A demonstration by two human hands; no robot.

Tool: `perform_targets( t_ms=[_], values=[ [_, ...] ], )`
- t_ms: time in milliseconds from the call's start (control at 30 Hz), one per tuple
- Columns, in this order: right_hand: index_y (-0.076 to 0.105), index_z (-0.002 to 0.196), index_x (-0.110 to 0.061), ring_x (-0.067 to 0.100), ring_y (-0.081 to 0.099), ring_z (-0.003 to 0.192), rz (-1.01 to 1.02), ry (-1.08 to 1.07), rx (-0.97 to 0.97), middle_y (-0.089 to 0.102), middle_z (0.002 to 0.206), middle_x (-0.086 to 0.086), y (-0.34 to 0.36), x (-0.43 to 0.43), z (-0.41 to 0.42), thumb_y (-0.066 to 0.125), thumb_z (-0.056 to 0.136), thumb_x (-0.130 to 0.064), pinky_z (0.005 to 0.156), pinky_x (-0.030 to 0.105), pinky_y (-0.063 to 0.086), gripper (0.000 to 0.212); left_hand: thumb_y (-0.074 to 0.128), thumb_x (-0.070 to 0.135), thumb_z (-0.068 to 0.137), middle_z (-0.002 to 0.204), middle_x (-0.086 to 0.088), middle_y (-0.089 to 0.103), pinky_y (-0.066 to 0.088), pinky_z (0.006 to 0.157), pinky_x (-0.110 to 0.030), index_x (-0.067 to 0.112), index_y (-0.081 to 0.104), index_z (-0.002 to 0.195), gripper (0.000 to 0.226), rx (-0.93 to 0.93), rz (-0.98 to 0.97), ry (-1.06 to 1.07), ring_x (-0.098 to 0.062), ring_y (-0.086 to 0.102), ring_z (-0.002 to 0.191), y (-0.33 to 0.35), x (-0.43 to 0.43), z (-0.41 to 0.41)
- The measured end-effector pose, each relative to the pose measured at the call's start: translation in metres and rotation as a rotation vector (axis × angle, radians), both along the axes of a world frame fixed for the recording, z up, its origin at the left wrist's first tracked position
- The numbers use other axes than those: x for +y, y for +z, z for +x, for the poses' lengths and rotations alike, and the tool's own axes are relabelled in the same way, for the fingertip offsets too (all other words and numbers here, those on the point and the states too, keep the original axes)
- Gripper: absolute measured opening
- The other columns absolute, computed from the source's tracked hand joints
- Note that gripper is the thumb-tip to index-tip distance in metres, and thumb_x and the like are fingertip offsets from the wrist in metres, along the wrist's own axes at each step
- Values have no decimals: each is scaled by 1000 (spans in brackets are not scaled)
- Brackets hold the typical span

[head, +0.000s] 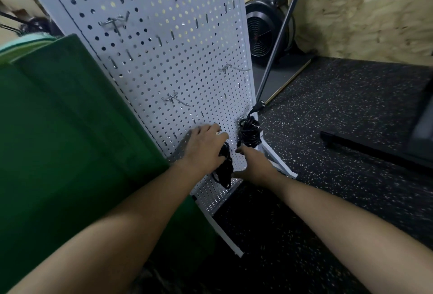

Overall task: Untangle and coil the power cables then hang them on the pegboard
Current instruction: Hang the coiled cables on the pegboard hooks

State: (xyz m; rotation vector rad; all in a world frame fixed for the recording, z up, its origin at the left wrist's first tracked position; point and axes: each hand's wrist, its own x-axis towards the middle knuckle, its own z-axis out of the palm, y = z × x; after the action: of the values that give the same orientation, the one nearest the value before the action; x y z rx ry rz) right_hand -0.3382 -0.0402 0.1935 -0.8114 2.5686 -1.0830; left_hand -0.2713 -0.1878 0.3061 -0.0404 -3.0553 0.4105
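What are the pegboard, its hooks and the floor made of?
Pegboard: likely sheet metal painted matt white; punched holes and slots, thin edge. Hooks: bright bare wire, probably steel; it glints. Floor: seemingly rubber matting, black with pale flecks.

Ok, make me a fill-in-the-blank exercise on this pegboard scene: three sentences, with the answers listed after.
The left hand grips a coiled cable coloured ____.
Another coiled bundle already hangs low on the pegboard, near its ____ edge.
The large surface left of the pegboard is coloured ____.
Missing words: black; right; green.
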Motion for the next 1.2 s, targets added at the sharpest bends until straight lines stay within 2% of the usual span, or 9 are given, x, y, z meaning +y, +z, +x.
perform_targets(
  t_ms=[133, 300, 533, 633, 767, 833, 933, 1033, 1200],
  values=[
    [49, 145, -16, 28, 59, 124, 68, -20, 24, 56, 146, 10, 3, 36, 10, 87, 80, -32, 99, 39, 50, 77, 73, 43, 93, 150, -4, 47, 29, 120, -47, 25, 54, 145, 59, 5, 15, -92, -24, 41, 140, -6, 22, 10],
    [46, 149, -16, 29, 53, 132, 174, -31, 28, 56, 143, 9, -4, 82, 23, 89, 78, -34, 105, 42, 48, 84, 74, 46, 92, 145, -3, 50, 34, 117, -46, 23, 55, 144, 59, -28, 40, -146, -23, 45, 135, -26, 47, 17],
    [45, 147, -22, 23, 46, 136, 336, -30, -1, 49, 148, 3, -39, 135, 39, 80, 87, -33, 108, 41, 45, 70, 78, 44, 89, 136, -3, 54, 45, 108, -40, 19, 58, 139, 59, -170, 193, -174, -23, 50, 127, -85, 74, 12],
    [39, 153, -25, 23, 41, 139, 397, -16, 7, 43, 153, 0, -53, 146, 35, 75, 90, -33, 109, 42, 45, 73, 80, 44, 87, 136, -4, 55, 49, 104, -42, 19, 58, 139, 61, -273, 264, -111, -25, 54, 125, -121, 84, 9],
    [33, 158, -29, 23, 40, 141, 465, 26, 14, 41, 155, 0, -73, 150, 26, 74, 91, -35, 112, 45, 44, 78, 82, 49, 83, 138, -8, 56, 50, 105, -45, 20, 58, 141, 69, -478, 412, 90, -30, 58, 127, -175, 93, 0],
    [30, 159, -32, 23, 37, 145, 516, 64, 27, 35, 160, -2, -83, 150, 20, 73, 92, -38, 115, 48, 40, 81, 81, 49, 84, 139, -10, 60, 52, 103, -43, 18, 58, 141, 69, -550, 483, 164, -31, 60, 126, -202, 99, -5],
    [22, 162, -36, 22, 23, 155, 574, 139, 42, 20, 169, -3, -95, 146, 13, 72, 92, -40, 121, 51, 29, 86, 79, 52, 84, 143, -11, 54, 50, 105, -45, 20, 53, 143, 72, -605, 551, 229, -34, 56, 130, -238, 104, -7],
    [18, 163, -37, 20, 17, 157, 568, 161, 43, 15, 171, -4, -101, 144, 7, 73, 92, -38, 126, 54, 22, 91, 75, 40, 90, 137, -14, 53, 50, 103, -45, 16, 56, 134, 54, -543, 598, 278, -36, 57, 124, -263, 109, -5],
    [21, 162, -36, 19, 23, 155, 540, 131, 68, 22, 169, -4, -100, 149, -1, 73, 91, -37, 125, 48, 24, 88, 73, 26, 90, 131, -16, 47, 53, 93, -43, 6, 64, 118, 36, -500, 568, 237, -38, 62, 107, -246, 106, -9]
  ],
)
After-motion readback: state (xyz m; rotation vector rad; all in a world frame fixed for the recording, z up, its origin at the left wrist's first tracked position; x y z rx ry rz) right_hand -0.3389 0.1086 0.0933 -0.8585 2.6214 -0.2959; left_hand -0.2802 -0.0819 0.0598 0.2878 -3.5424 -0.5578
